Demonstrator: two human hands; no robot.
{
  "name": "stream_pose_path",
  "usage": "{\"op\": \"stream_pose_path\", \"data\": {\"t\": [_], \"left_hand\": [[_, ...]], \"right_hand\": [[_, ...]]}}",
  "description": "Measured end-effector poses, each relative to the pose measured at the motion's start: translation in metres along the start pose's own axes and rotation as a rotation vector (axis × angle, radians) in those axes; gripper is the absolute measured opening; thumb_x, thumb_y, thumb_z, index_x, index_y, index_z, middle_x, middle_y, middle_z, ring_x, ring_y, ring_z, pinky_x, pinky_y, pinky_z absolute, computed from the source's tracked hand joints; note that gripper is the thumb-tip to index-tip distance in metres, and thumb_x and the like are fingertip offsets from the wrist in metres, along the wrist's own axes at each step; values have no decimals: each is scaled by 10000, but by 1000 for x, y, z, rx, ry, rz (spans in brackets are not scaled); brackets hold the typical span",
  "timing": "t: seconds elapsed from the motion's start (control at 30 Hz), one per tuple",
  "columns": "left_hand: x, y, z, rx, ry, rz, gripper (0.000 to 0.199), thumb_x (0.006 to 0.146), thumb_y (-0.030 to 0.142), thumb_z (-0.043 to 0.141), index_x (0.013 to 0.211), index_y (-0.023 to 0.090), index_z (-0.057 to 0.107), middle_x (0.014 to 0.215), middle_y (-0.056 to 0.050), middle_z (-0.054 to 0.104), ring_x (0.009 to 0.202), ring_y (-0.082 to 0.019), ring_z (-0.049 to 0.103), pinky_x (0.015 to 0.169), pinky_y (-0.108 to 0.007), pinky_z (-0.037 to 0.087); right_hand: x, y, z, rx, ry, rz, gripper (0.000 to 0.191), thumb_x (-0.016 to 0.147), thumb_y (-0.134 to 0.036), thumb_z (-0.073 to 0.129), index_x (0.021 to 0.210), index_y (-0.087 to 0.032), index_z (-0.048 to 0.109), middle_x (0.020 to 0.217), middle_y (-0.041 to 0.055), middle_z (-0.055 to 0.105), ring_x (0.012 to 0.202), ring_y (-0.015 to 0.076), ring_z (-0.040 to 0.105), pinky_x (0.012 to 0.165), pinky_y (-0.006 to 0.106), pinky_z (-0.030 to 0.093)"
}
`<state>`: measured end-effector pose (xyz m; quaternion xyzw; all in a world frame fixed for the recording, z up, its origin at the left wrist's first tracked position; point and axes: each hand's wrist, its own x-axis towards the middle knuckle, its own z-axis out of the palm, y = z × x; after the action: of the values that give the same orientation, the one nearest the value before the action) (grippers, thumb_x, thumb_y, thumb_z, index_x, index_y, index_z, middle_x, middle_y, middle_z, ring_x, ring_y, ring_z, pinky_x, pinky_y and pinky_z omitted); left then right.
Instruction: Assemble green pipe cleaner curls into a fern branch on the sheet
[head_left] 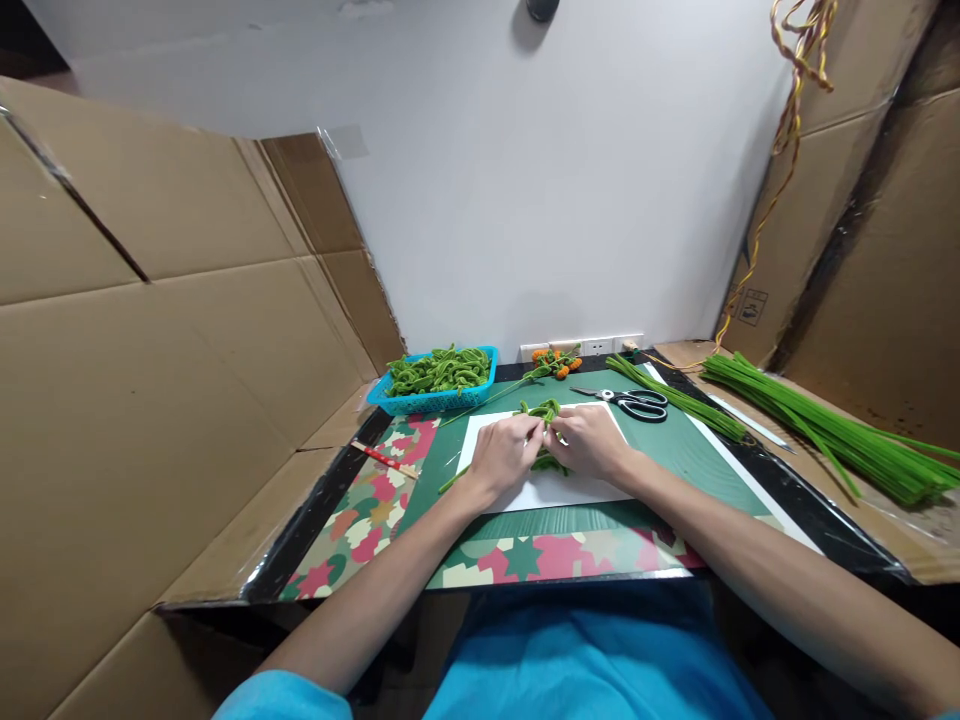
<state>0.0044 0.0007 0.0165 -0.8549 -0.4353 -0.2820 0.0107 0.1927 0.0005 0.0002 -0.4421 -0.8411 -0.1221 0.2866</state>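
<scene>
My left hand (504,455) and my right hand (589,440) meet over a white sheet (540,492), fingertips pinched close together. Both are closed on green pipe cleaners (550,408), whose bent ends stick up behind the fingers. More green fuzzy pieces show just below the fingertips. From under my left wrist a green stem (454,480) pokes out to the left. The exact spot where the fingers grip is partly hidden by the hands.
Behind are a blue basket (431,403) of green fuzzy pieces, an orange flower sprig (559,362) and black-handled scissors (637,404). To the right lie green pipe-cleaner bundles (817,425). A red-patterned stick (384,460) lies left. Cardboard walls (187,350) flank the table.
</scene>
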Motion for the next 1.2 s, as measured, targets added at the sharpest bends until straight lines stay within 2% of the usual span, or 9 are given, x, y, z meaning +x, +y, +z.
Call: {"op": "stream_pose_path", "data": {"t": [0.3,0.6,0.77,1.0,1.1,1.2], "left_hand": [[1,-1,-1,-122,25,-54,257,1022,300,549,927,220,775,861,-50,768,716,-197,638,661,-299,399],[4,-2,10,-349,51,-127,345,1002,312,524,792,173,761,711,-32,725,626,-166,608,588,-264,431],[5,-2,14,-427,51,-135,355,995,298,533,760,163,761,728,-41,747,645,-171,643,616,-265,474],[5,-1,7,-372,48,-121,258,984,293,605,941,185,835,841,-50,802,660,-178,639,633,-281,455],[5,0,2,-327,41,-91,220,973,268,637,1008,209,847,911,-57,814,713,-191,653,686,-294,460],[5,0,1,-309,27,-73,234,987,259,632,1068,223,848,955,-59,819,725,-193,659,699,-300,457]], "right_hand": [[0,3,-3,15,4,17,343,988,-220,593,671,-177,717,688,43,677,581,146,501,633,318,252],[-1,1,-3,26,10,26,376,1002,-221,564,663,-175,720,667,51,662,579,150,507,623,326,234],[-2,0,-1,44,10,47,371,996,-221,569,663,-175,727,675,63,676,597,160,533,618,331,231],[-3,6,-6,139,49,95,322,965,-280,621,670,-183,705,695,51,698,583,154,542,595,321,208],[-4,9,-11,224,83,117,241,967,-324,639,792,-191,739,743,33,725,626,156,596,599,294,259],[-2,11,-14,322,100,134,163,976,-273,625,920,-192,755,818,30,760,649,147,631,627,266,336]]}}
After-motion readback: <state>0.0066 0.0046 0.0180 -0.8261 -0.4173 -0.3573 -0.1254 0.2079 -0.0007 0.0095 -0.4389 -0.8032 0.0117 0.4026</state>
